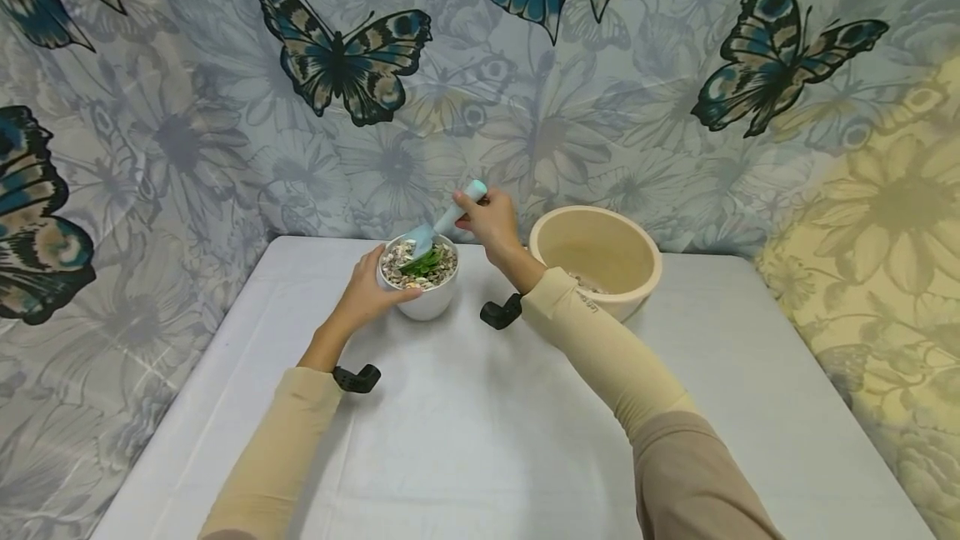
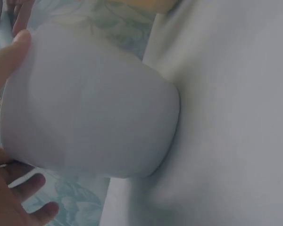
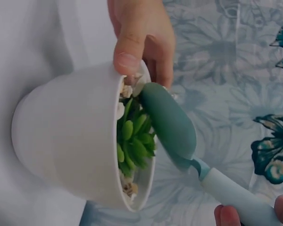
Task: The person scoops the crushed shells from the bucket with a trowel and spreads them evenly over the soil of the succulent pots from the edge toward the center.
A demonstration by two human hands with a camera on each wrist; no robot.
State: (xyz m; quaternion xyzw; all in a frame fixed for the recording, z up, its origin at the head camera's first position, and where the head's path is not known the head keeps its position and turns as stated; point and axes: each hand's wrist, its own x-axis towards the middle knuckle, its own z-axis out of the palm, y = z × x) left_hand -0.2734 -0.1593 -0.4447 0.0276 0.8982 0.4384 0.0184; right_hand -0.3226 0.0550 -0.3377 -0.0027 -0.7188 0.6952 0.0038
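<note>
A white pot (image 1: pixel 426 303) stands upright on the table, filled with pebbles (image 1: pixel 397 261) around a green succulent (image 3: pixel 136 141). My left hand (image 1: pixel 369 290) grips the pot by its rim from the left, thumb on the near side and fingers round the far side. In my right hand (image 1: pixel 491 223) is a light blue trowel (image 3: pixel 172 125), pinched by its handle. The trowel's blade leans down over the pebbles at the back of the pot, beside the succulent, with its tip close to my left thumb in the right wrist view.
A large cream planter (image 1: pixel 633 277) stands to the right of the pot, behind my right forearm, with some pebbles (image 1: pixel 588 283) in its bottom. A white cloth covers the table (image 1: pixel 465 440). Butterfly-print fabric (image 1: pixel 525 132) hangs right behind the table's back edge.
</note>
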